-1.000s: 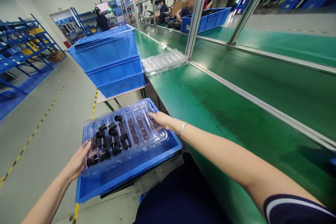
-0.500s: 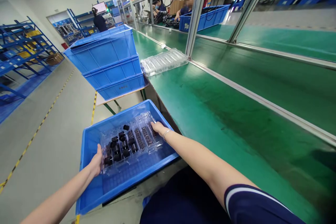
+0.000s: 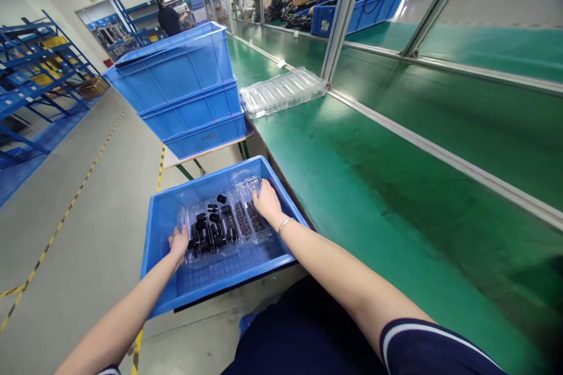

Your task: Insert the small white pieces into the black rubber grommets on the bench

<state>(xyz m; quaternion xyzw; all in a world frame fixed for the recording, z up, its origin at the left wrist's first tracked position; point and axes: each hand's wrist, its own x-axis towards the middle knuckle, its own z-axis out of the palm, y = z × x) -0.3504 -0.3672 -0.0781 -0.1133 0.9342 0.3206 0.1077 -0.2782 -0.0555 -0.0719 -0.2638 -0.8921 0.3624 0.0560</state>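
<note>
A clear plastic tray [image 3: 244,193] lies inside a blue crate [image 3: 152,246] in front of me. Dark slotted rows fill some of its channels, and several short black cylindrical parts [image 3: 204,234] lie loose over its left and middle. My left hand [image 3: 178,243] grips the tray's left edge, fingers partly hidden by the rim and the parts. At the far right corner, my right hand [image 3: 267,202] has its fingers closed around the tray's edge.
Stacked blue crates [image 3: 185,82] stand on a small table beyond. Another clear tray [image 3: 285,91] rests on the green workbench [image 3: 352,176] next to a metal post [image 3: 345,23]. Co-workers sit across the bench by a long blue crate [image 3: 360,12]; another person [image 3: 168,14] stands farther back.
The tray has moved deeper into the crate, with both hands still at its ends. My left hand has shifted rightward. Some black cylinders have rolled to new spots, and the view has tilted slightly.
</note>
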